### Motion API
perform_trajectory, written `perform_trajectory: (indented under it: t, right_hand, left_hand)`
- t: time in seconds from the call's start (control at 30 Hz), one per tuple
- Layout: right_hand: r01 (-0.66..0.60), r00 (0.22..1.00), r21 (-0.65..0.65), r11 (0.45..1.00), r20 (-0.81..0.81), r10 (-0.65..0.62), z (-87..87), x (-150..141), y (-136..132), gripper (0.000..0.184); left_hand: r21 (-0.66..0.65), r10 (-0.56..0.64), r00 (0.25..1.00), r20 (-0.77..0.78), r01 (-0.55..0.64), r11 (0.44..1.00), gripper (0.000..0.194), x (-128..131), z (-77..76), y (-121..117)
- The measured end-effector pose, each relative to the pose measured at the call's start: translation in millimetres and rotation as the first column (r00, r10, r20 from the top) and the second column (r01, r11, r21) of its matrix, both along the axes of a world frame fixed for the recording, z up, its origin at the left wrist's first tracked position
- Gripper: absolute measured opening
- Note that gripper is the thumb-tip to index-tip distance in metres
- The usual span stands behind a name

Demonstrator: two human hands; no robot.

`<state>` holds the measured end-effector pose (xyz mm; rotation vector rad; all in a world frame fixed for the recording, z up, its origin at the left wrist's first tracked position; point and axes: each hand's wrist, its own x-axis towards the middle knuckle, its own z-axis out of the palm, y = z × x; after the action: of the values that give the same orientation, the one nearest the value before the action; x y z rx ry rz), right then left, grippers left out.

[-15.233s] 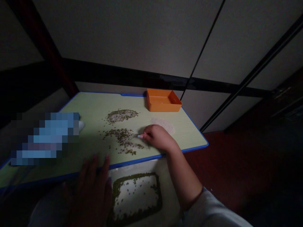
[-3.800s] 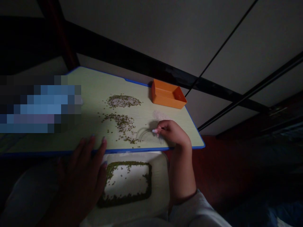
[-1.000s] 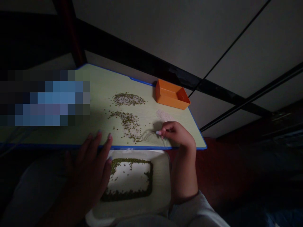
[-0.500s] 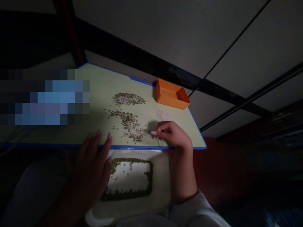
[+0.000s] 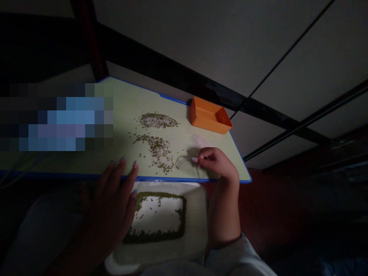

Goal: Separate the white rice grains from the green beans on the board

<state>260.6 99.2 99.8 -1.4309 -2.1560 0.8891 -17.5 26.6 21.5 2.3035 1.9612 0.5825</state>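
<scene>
My right hand point(image 5: 214, 163) is closed in a pinch on a small mesh strainer point(image 5: 188, 165), whose thin curved rim faces left. The strainer is low over the table's front edge, just right of a scattered pile of green beans and pale grains point(image 5: 159, 151). Behind that lies a second mixed pile point(image 5: 158, 120). A patch of pale grains point(image 5: 200, 140) shows beyond my right hand. My left hand point(image 5: 110, 199) is open with fingers spread at the front edge, and nothing shows in it. Beside it, a white tub point(image 5: 198, 222) holds green beans along its inner edges.
An orange box point(image 5: 211, 117) stands near the back right of the pale table point(image 5: 120, 103), which has a blue rim. A pixelated patch covers the left side. Wall panels rise behind the table, and a dark red floor point(image 5: 264, 207) lies to the right.
My right hand has drawn the strainer slightly right, away from the near pile. My left hand keeps its place by the table edge, and the view has shifted a little.
</scene>
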Motion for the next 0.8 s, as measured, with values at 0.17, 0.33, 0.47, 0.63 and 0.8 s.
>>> perform_trajectory:
  t: [0.17,0.33,0.47,0.63,0.8]
  right_hand:
    - [-0.013,1.0,-0.018,1.0,-0.016,0.013,-4.8,-0.7,2.5,0.032]
    - [-0.021,0.999,-0.02,1.0,-0.032,0.021,-5.4,-2.7,3.1,0.032]
    - [-0.038,0.998,-0.019,0.999,-0.045,0.037,-6.3,-4.6,4.4,0.032]
    - [-0.028,0.999,0.005,1.0,-0.037,0.028,-9.7,-7.4,7.7,0.032]
    - [0.033,0.999,0.027,0.999,-0.008,-0.033,-7.8,-8.8,7.5,0.032]
  left_hand:
    - [-0.029,0.0,1.0,-0.006,0.0,1.0,0.052,0.9,2.2,0.2]
    - [-0.008,0.0,1.0,-0.002,0.0,1.0,0.052,0.6,1.1,-0.4]
    - [-0.011,0.009,1.0,0.016,-0.009,1.0,0.051,1.6,1.0,0.0]
    - [-0.016,-0.004,1.0,0.009,0.004,1.0,0.051,0.6,2.2,0.0]
    - [-0.022,-0.013,1.0,-0.001,0.013,1.0,0.051,-0.6,2.4,-0.1]
